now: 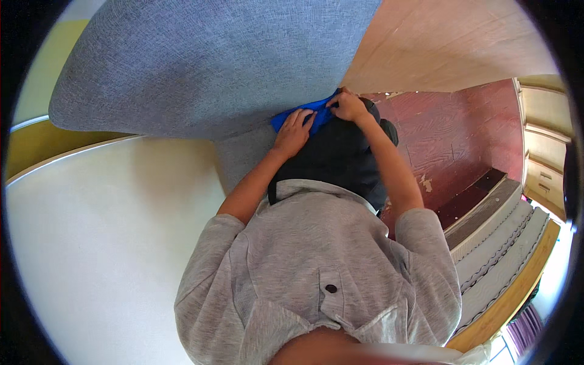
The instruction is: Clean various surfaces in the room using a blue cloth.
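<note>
A piece of blue cloth (320,123) lies folded over my lap, at the lower edge of a large grey-blue fabric-covered panel (213,61). My left hand (293,132) rests on the cloth's left part, fingers stretched out and lying on it. At the cloth's right end, where the grey fabric meets a bare wooden panel (444,45), my right hand (349,106) has its fingers bent and pinched on the cloth. Below the cloth, dark trousers (328,155) cover my legs. The cloth's far edge is partly hidden by my fingers.
To the left stands a pale wall or board (109,243). Reddish wooden flooring (444,134) with worn patches and small scraps spreads to the right. Further right are stacked mattresses (502,261) with a wooden edge (511,298) and a light cabinet with drawers (544,176).
</note>
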A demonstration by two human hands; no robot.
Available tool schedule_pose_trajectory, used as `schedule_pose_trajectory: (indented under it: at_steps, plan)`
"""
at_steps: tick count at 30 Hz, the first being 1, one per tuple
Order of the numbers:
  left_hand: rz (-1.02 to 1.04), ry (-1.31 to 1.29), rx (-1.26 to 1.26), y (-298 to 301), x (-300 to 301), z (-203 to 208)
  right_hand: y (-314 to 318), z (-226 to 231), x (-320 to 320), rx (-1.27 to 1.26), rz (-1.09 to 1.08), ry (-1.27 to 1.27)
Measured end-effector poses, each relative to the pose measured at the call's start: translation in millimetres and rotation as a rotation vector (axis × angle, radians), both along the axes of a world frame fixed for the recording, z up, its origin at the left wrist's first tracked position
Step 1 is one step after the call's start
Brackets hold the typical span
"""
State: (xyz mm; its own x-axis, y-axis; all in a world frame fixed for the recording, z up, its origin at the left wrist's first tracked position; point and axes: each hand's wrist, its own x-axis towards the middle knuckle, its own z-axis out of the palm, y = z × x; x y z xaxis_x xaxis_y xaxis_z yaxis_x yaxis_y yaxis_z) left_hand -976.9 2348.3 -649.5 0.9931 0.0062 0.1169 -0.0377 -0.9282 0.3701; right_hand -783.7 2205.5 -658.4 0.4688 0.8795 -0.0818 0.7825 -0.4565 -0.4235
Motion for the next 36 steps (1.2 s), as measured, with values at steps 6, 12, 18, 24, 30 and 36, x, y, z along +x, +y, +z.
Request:
schedule_pose_trajectory:
  at_steps: [6,12,18,24,30,36]
  plan:
    - [-0.021,0.012,-0.057,6,-1,-11,26,-18,32,-0.194,-0.086,0.578]
    - [-0.002,-0.017,-0.025,8,-2,-22,35,-21,6,-0.280,-0.271,0.290]
    - [0.010,-0.006,0.011,3,10,-18,24,21,-14,-0.103,-0.356,-0.161]
    - [0.028,0.055,0.071,-4,14,-22,15,14,3,-0.206,-0.316,0.216]
    - [0.094,0.085,0.211,-2,2,-47,16,3,8,-0.167,-0.272,0.340]
    - [0.320,0.394,0.457,-43,50,-38,-51,-3,22,0.062,0.016,0.422]
